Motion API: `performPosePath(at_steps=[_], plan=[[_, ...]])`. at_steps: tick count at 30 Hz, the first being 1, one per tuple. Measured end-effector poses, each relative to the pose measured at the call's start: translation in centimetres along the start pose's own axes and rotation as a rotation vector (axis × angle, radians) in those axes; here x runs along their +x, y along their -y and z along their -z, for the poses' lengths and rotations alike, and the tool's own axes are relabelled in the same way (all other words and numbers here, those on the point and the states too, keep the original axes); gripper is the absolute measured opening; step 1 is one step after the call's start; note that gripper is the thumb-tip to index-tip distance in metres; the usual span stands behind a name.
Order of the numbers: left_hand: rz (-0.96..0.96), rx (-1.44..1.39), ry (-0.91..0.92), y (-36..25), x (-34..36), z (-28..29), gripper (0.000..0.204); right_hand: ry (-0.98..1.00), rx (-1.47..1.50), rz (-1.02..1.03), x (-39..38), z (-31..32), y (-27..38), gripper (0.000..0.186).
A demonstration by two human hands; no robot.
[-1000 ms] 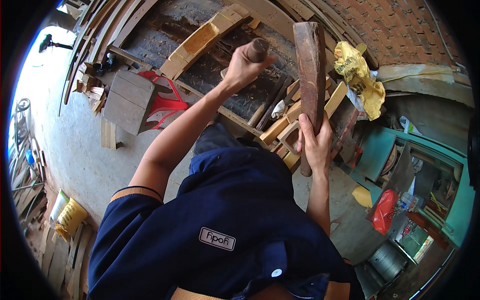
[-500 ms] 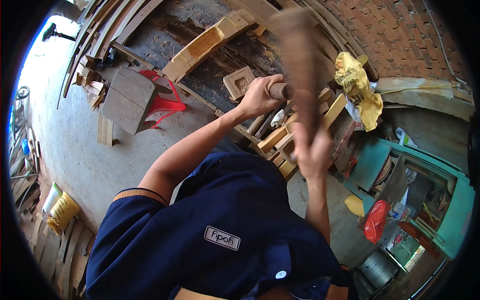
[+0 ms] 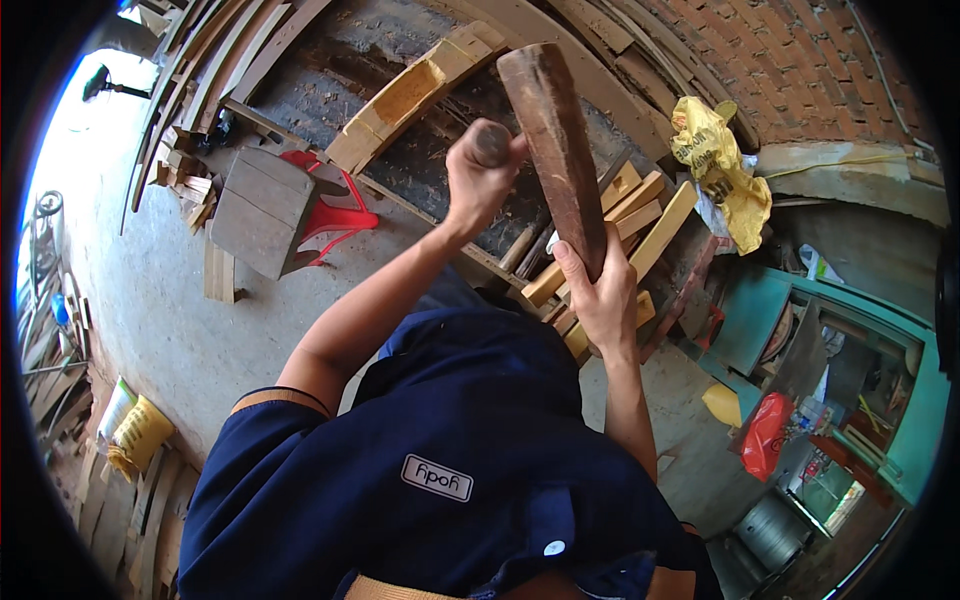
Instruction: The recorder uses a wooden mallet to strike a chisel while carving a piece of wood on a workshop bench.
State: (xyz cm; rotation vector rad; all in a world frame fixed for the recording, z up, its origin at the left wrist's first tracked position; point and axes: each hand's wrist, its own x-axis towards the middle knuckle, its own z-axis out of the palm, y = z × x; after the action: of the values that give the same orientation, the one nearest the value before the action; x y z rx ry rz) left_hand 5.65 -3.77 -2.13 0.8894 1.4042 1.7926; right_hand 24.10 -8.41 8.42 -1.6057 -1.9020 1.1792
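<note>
My left hand [image 3: 470, 192] is closed around a round wooden tool handle [image 3: 489, 143], its butt end facing up; it looks like a chisel handle, but the blade is hidden. My right hand [image 3: 606, 305] grips the narrow lower end of a thick, dark wooden club-like mallet [image 3: 556, 135]. The mallet leans up and to the left, its broad end to the right of and above the left hand. Beneath both hands lies a dark, chip-strewn workbench [image 3: 330, 95]. A pale timber piece with a carved hollow [image 3: 372, 132] lies across it, beyond the left hand.
Several yellowish wood pieces [image 3: 664, 232] lie at the bench's right end, by a yellow sack [image 3: 722, 165]. A red plastic stool [image 3: 335, 215] with a wooden board [image 3: 262, 212] stands at the left. To the right is a green cabinet [image 3: 745, 320]. Long planks [image 3: 265, 45] line the back.
The mallet, blurred and further right before, has swung left and now tilts left. My left hand has shifted left with the handle, whose end now points more upward.
</note>
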Motion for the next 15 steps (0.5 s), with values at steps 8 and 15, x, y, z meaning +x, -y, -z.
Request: performPosePath(at_steps=[8, 15], plan=[[0.18, 0.005, 0.164, -1.9, 4.1, 2.8, 0.025, -0.099, 0.075, -0.002, -0.8, 0.5, -2.2, 0.049], [0.133, 0.108, 0.3, -0.6, 3.2, 2.6, 0.034, -0.139, 0.107, -0.107, -2.0, 0.5, -2.9, 0.05]])
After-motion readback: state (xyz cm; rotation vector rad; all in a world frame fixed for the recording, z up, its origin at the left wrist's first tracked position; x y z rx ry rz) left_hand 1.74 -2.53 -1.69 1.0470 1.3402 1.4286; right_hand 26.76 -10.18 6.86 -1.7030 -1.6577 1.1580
